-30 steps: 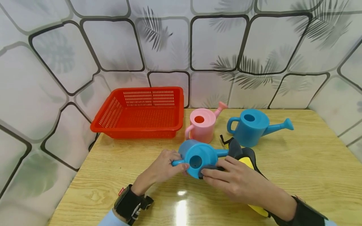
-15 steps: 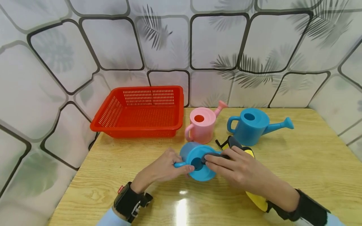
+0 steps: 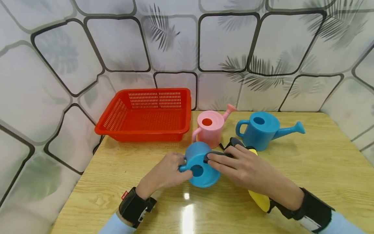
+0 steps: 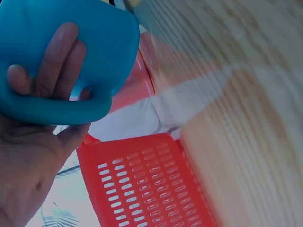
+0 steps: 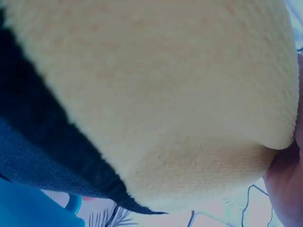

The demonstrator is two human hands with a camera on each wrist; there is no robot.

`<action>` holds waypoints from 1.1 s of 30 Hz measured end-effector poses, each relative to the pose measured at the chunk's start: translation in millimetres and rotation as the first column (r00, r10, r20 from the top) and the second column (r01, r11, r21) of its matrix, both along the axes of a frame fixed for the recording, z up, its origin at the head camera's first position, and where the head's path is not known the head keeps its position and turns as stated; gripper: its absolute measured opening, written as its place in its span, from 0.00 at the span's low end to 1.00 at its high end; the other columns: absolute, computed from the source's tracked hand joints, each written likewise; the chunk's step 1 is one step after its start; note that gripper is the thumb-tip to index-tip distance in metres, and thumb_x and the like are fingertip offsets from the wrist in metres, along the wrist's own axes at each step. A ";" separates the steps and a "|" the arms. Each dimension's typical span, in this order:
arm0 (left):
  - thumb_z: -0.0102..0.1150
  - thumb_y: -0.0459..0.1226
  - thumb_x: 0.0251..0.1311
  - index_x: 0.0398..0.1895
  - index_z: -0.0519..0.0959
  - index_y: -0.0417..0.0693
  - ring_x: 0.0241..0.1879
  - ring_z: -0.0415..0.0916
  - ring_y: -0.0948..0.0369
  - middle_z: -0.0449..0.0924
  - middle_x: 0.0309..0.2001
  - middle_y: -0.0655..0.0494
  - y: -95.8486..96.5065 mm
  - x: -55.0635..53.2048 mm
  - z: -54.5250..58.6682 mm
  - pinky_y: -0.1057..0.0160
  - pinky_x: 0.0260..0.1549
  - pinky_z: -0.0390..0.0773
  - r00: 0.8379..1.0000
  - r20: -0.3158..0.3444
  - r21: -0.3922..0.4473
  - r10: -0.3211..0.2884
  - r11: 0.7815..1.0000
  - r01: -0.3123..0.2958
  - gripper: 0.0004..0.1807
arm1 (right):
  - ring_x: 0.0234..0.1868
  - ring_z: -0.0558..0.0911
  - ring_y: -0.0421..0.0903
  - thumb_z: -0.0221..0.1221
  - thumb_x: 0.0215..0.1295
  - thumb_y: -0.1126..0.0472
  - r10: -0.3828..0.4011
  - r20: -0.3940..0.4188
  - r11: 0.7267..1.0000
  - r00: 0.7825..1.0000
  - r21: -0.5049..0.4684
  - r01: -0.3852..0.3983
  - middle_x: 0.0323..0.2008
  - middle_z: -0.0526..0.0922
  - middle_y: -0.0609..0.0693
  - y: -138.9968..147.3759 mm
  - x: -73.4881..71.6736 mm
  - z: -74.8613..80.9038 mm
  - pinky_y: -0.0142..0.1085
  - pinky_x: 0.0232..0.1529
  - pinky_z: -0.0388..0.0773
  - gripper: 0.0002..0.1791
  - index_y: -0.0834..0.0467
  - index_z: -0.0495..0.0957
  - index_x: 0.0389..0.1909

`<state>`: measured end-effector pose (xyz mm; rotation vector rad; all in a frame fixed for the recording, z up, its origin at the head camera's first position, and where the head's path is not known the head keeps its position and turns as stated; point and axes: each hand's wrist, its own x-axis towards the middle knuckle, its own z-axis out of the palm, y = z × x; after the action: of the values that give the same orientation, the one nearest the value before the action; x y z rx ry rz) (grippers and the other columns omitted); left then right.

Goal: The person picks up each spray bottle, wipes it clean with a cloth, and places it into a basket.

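Observation:
A blue watering can [image 3: 208, 178] is tilted so its top with the round hole faces me. My left hand [image 3: 168, 170] grips it by the handle, and in the left wrist view several fingers pass through the handle loop [image 4: 57, 111]. A cloth [image 3: 260, 200], yellow on one side and dark grey with a black edge on the other, is bunched in my right hand [image 3: 239, 167]. Its grey part lies against the can's top near the upper edge, under the fingertips. The can's spout is hidden behind the right hand and cloth. Fluffy yellow pile [image 5: 165, 94] fills most of the right wrist view.
A red perforated basket [image 3: 149, 136] stands at the back left. Beside it are a pink watering can [image 3: 208, 130] and, farther right, a second blue watering can [image 3: 260, 133], both upright on the wooden table [image 3: 117, 201]. A patterned backdrop [image 3: 172, 42] rises behind.
The grey part of the cloth has moved from the near right of the can's top, past the hole, to its upper edge. The can has turned, and its spout has gone out of sight.

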<state>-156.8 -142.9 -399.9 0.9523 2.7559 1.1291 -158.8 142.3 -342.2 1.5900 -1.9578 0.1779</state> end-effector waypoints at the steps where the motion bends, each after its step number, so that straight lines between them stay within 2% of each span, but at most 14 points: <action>1: 0.57 0.41 0.54 0.11 0.61 0.54 0.14 0.59 0.72 0.57 0.15 0.67 0.1 -0.1 0.2 0.72 0.16 0.58 1.000 -0.002 0.000 0.006 1.000 -0.006 0.19 | 0.41 0.78 0.47 0.37 0.83 0.58 0.002 -0.003 1.000 1.000 -0.002 -0.002 0.59 0.85 0.49 -0.8 0.5 -0.3 0.37 0.41 0.80 0.24 0.58 0.81 0.61; 9: 0.58 0.41 0.55 0.11 0.63 0.54 0.15 0.62 0.71 0.58 0.12 0.68 3.9 0.4 -2.5 0.71 0.18 0.63 1.000 0.017 0.027 0.003 1.000 -0.003 0.18 | 0.41 0.78 0.49 0.35 0.84 0.58 -0.022 -0.026 1.000 0.999 -0.019 0.022 0.60 0.85 0.51 -1.6 3.5 1.5 0.38 0.42 0.78 0.25 0.58 0.80 0.61; 16: 0.59 0.40 0.54 0.13 0.62 0.53 0.14 0.61 0.71 0.58 0.14 0.68 7.0 0.3 2.7 0.71 0.16 0.64 1.000 -0.010 0.095 -0.016 0.995 0.017 0.18 | 0.41 0.77 0.49 0.39 0.83 0.58 -0.045 -0.026 0.999 0.999 -0.008 0.045 0.61 0.84 0.51 -0.7 8.4 5.6 0.38 0.42 0.78 0.23 0.59 0.79 0.63; 21: 0.59 0.38 0.53 0.12 0.62 0.54 0.17 0.62 0.71 0.57 0.15 0.68 6.9 0.7 0.5 0.72 0.17 0.64 0.999 -0.040 0.152 0.021 0.988 -0.015 0.18 | 0.43 0.81 0.48 0.34 0.84 0.58 -0.037 -0.001 0.999 0.999 -0.004 0.037 0.59 0.85 0.51 -1.9 14.3 2.1 0.37 0.43 0.80 0.26 0.59 0.80 0.61; 24: 0.60 0.37 0.53 0.12 0.62 0.53 0.18 0.62 0.71 0.56 0.17 0.67 6.5 1.3 0.1 0.72 0.18 0.61 0.998 -0.048 0.175 0.052 0.984 -0.043 0.19 | 0.45 0.84 0.47 0.34 0.84 0.59 -0.021 -0.013 1.000 1.000 -0.010 0.021 0.55 0.87 0.51 -3.3 16.9 -0.5 0.36 0.42 0.80 0.27 0.60 0.82 0.58; 28: 0.61 0.40 0.58 0.12 0.63 0.52 0.17 0.61 0.70 0.56 0.16 0.67 6.0 2.0 1.2 0.72 0.18 0.61 0.997 -0.009 0.182 0.072 0.981 -0.069 0.21 | 0.44 0.84 0.46 0.34 0.84 0.59 0.004 -0.036 1.000 0.999 -0.020 -0.005 0.50 0.88 0.51 -5.6 18.5 -5.0 0.35 0.40 0.79 0.27 0.60 0.84 0.54; 33: 0.62 0.46 0.65 0.11 0.65 0.52 0.14 0.62 0.70 0.58 0.13 0.67 5.5 2.1 1.8 0.71 0.17 0.61 0.991 0.075 0.150 0.108 0.982 -0.118 0.25 | 0.45 0.84 0.45 0.34 0.84 0.58 0.029 -0.029 0.999 0.999 0.028 -0.028 0.49 0.88 0.50 -6.4 21.0 -10.9 0.34 0.43 0.80 0.27 0.59 0.84 0.54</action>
<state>-154.6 -137.3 -398.0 0.7622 2.7332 1.3826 -137.8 135.9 -353.1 1.6295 -1.9244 0.1391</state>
